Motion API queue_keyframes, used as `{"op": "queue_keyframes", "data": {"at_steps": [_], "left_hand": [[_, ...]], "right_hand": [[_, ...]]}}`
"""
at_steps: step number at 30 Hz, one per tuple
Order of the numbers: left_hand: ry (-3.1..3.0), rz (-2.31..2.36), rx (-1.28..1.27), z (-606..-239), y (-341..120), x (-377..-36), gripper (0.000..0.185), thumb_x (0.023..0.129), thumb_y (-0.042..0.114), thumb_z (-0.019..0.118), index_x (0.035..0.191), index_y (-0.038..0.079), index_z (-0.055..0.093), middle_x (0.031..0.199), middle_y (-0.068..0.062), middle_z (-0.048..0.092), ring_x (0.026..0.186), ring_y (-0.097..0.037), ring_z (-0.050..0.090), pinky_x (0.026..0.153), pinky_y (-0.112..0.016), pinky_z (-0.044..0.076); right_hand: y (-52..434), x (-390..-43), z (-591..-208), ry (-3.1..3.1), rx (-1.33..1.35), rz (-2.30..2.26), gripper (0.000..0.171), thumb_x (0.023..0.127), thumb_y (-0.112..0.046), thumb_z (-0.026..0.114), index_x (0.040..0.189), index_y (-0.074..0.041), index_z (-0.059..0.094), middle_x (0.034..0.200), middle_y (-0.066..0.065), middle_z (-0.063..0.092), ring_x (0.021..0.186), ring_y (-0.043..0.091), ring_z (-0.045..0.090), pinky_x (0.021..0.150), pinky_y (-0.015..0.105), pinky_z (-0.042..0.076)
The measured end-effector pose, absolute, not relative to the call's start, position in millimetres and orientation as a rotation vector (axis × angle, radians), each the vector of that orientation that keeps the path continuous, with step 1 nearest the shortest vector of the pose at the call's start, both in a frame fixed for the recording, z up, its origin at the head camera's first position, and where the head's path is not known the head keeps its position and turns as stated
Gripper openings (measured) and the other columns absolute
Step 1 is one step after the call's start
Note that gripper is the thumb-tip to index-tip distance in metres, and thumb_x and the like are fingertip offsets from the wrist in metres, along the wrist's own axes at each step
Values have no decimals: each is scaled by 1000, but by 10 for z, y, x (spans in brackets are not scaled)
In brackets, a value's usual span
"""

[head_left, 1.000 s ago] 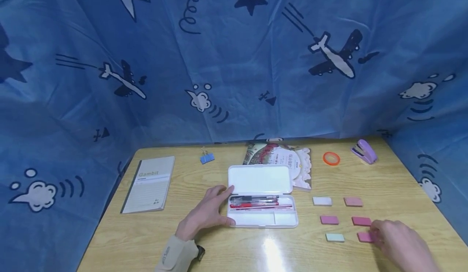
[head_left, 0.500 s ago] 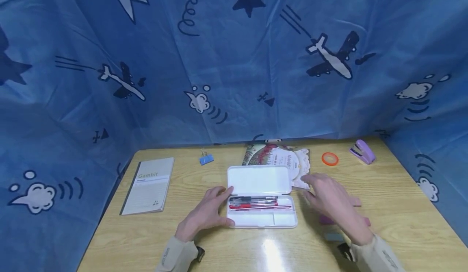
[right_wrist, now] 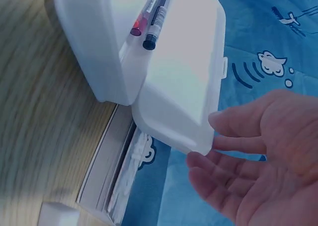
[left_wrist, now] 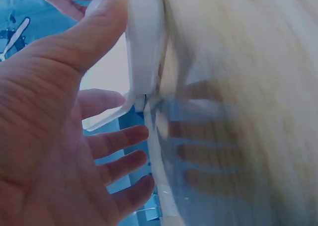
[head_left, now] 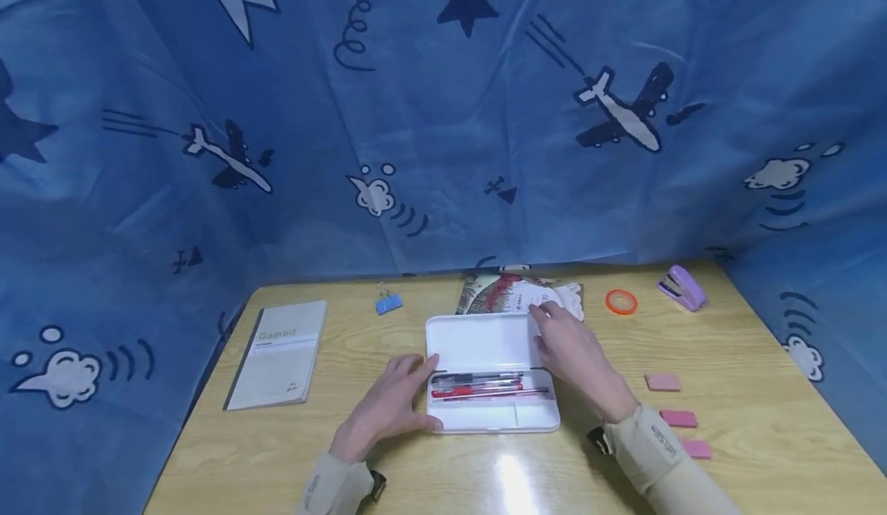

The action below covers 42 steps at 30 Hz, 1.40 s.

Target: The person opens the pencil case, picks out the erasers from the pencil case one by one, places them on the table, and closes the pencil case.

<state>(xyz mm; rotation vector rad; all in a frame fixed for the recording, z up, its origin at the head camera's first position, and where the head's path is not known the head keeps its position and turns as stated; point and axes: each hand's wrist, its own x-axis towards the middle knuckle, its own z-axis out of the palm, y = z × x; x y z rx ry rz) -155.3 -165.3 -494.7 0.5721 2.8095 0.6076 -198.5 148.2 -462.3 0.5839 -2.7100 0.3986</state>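
Here, at the frame's lower centre, the left hand (head_left: 388, 411) rests loose-fingered against the open white plastic pencil case (head_left: 492, 372) while the right hand's (head_left: 571, 353) straight fingers (right_wrist: 226, 121) touch its lid: brace the base, fold gently.

three pink erasers (head_left: 663, 382), two hands (head_left: 388, 407)

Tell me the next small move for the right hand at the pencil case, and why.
Probably swing the lid down over the pens: the right hand has its fingers at the open lid's far right corner, while the left hand rests against the pencil case on its left side.
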Motion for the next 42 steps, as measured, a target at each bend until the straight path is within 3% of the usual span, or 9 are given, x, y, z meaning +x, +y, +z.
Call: {"op": "queue_keyframes", "data": {"at_steps": [8,12,15,17,22,26,31,35,42], "left_hand": [[2999,392,648,-4862,-1623,-1460,96,70,58,85,148,13,52,150,-15,51,138,-35,47,108,-57,48],[3116,461,618,-4729,-1679,-1455,60,78,48,83,122,10,67,127,-11,66,109,-27,64,84,-45,59],[3182,615,498,-4641,-1735,-1478,37,87,39,78,109,11,69,107,-6,71,81,-17,64,63,-33,55],[3179,714,421,-4609,-1754,-1494,30,93,36,72,109,11,68,103,-5,73,75,-15,63,60,-31,52],[3010,924,381,-4594,-1728,-1492,38,107,42,48,119,11,66,92,-6,74,70,-14,68,71,-35,57],[2843,1044,348,-4586,-1676,-1466,55,108,53,34,118,10,66,77,-5,69,54,-15,65,61,-30,52],[2725,1106,323,-4587,-1631,-1446,53,104,56,44,116,10,67,89,-8,73,62,-20,69,55,-29,51],[2719,1112,352,-4592,-1612,-1439,43,104,51,49,111,13,68,98,-4,73,72,-14,69,62,-28,53],[2715,1039,422,-4592,-1610,-1401,34,97,44,63,108,13,69,111,-5,71,91,-14,67,79,-34,58]], "right_hand": [[1535,-1852,-4590,-2579,615,411,33,77,6,75,109,-3,72,102,13,69,81,29,68,60,39,58],[1576,-1770,-4595,-2482,682,403,23,77,7,75,96,-7,74,91,7,70,77,23,67,58,36,56],[1576,-1732,-4623,-2393,754,391,20,77,6,73,90,-8,73,87,5,69,74,20,65,57,34,54],[1563,-1713,-4649,-2332,789,384,19,75,6,72,88,-8,72,86,4,68,73,20,65,56,33,54],[1529,-1659,-4724,-2197,822,421,22,67,8,67,81,-9,68,79,1,65,68,16,61,52,30,52],[1513,-1586,-4750,-2147,818,444,21,66,8,62,77,-8,66,75,0,63,63,14,58,50,27,50],[1527,-1462,-4776,-2110,833,440,17,72,4,51,74,-9,61,71,-2,55,60,12,51,48,25,46],[1569,-1349,-4780,-2113,859,443,18,77,1,47,73,-10,60,72,-3,53,59,10,49,48,23,45],[1679,-1151,-4739,-2232,979,451,9,83,-7,67,80,-15,64,82,-6,58,64,7,56,52,19,49]]}}
